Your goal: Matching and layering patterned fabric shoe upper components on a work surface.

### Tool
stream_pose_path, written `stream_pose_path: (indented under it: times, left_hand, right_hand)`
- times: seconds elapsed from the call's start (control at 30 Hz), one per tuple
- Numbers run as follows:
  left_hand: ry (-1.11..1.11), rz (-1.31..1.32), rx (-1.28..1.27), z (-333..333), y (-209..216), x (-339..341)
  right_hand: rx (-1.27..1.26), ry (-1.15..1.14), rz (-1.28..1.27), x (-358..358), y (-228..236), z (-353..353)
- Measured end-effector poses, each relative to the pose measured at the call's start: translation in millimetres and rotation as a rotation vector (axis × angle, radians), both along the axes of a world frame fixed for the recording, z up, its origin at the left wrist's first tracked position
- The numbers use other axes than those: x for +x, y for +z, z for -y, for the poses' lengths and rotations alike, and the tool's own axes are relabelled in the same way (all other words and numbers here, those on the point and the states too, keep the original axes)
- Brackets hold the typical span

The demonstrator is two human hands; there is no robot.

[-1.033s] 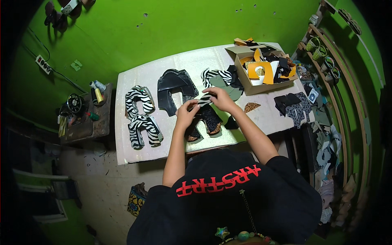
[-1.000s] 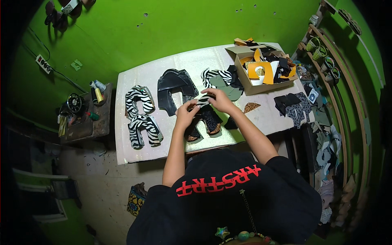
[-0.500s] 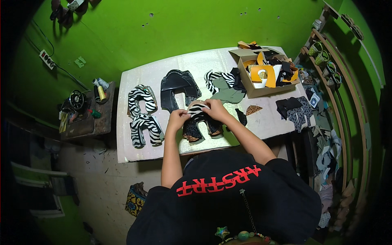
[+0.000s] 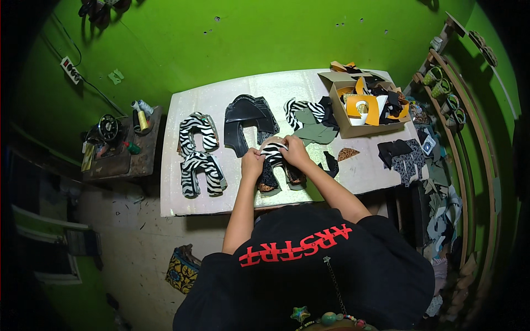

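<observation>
Both my hands are at a zebra-print, U-shaped cut piece point(image 4: 274, 149) near the front edge of the white table point(image 4: 353, 171). My left hand point(image 4: 252, 163) pinches its left side, and my right hand point(image 4: 296, 152) grips the right side near the top. Beneath lies a pile of leopard-print and dark U-shaped pieces point(image 4: 267, 183), partly hidden by the zebra one. To the left sit two zebra-print stacks point(image 4: 190, 131), one behind the other. Behind my hands is a stack of black U-shaped pieces point(image 4: 243, 110). Olive-green pieces point(image 4: 314, 129) overlap more zebra-print ones at the back.
A cardboard box point(image 4: 361, 131) full of orange, black and white scraps stands at the back right. Dark and leopard offcuts point(image 4: 348, 153) lie right of my hands. A sewing machine table point(image 4: 130, 168) with thread spools is at left; a wooden shoe rack point(image 4: 458, 127) leans at right.
The whole view has shifted slightly. My hands remain on the zebra-print piece; it now hangs lower over the left part of the pile beneath.
</observation>
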State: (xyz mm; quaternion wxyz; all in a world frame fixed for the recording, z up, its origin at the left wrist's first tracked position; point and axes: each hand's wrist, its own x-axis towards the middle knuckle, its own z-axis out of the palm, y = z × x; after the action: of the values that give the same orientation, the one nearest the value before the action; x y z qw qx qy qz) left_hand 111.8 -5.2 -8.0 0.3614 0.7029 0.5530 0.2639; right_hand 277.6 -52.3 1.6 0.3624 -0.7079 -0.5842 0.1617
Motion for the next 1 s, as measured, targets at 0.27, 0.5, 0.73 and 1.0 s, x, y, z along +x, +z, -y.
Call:
stream_pose_path:
  times: [0.27, 0.5, 0.73, 1.0]
  left_hand:
    - [0.042, -0.176, 0.053, 1, 1, 4]
    - [0.035, -0.21, 0.066, 0, 4, 11]
    - [0.041, -0.294, 0.261, 18, 27, 24]
    - [-0.247, -0.056, 0.182, 13, 23, 43]
  right_hand:
    - [-0.003, -0.047, -0.114, 5, -8, -4]
    - [0.061, -0.13, -0.11, 5, -17, -1]
    - [-0.01, -0.113, -0.145, 23, -24, 0]
    - [-0.196, -0.266, -0.118, 104, -33, -15]
